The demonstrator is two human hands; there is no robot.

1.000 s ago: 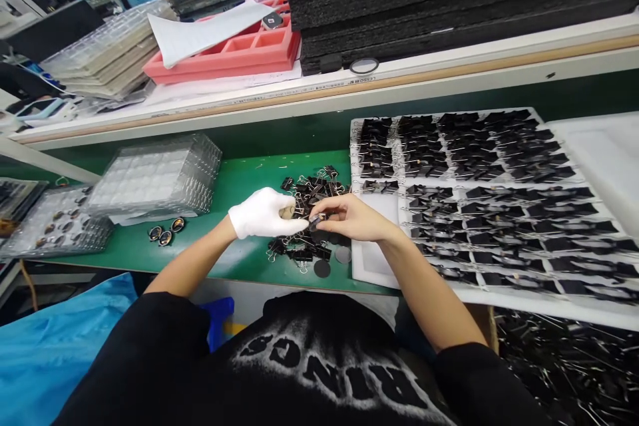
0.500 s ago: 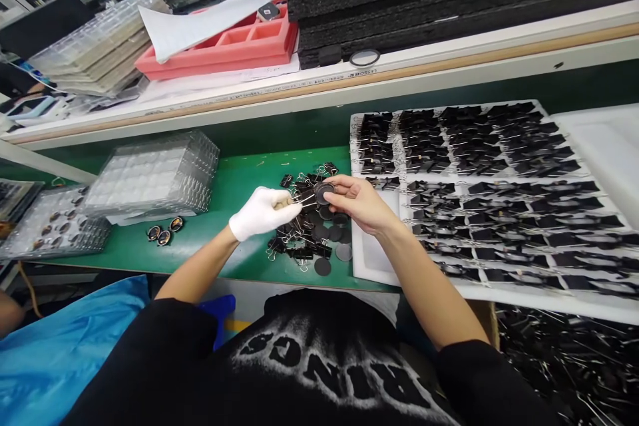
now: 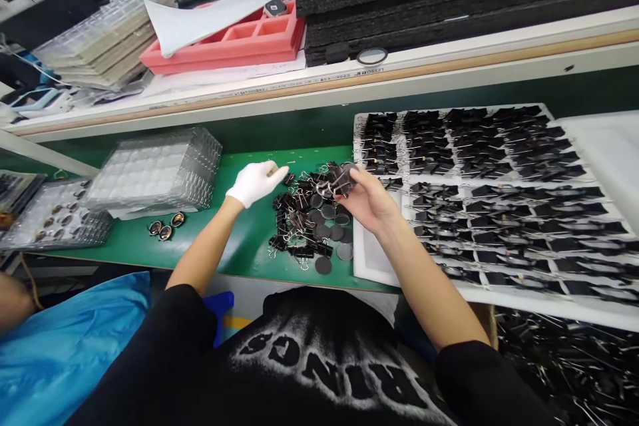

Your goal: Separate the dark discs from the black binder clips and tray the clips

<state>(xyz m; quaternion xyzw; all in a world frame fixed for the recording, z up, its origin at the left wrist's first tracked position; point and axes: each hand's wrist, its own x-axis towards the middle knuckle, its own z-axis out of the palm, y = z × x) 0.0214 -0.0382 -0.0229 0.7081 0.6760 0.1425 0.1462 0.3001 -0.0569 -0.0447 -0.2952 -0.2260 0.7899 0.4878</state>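
Note:
My right hand (image 3: 368, 200) grips a black binder clip (image 3: 335, 181) together with a dark round disc (image 3: 349, 173), over the right side of a loose pile. Wire handles of the clip point left. To the left, my left hand (image 3: 255, 183), in a white glove with bare fingertips, hovers apart from the clip with thumb and fingers parted and nothing visible in them. Beneath and between the hands lies the pile of binder clips (image 3: 299, 219), with several dark round discs (image 3: 323, 265) along its right and front side, on the green tabletop (image 3: 239, 246).
On the right, a white foam tray (image 3: 374, 266) bears rows of clipped black pieces. Stacked clear plastic trays (image 3: 154, 170) stand left, near several small ring-shaped parts (image 3: 165, 233). A shelf edge (image 3: 229, 103) crosses behind, carrying a red foam tray (image 3: 224, 50). A person's blue-clothed lap (image 3: 100, 339) is at lower left.
My left hand has let go of the clip's handles and moved up and left. My right hand has shifted slightly right with the clip and disc, which are now turned.

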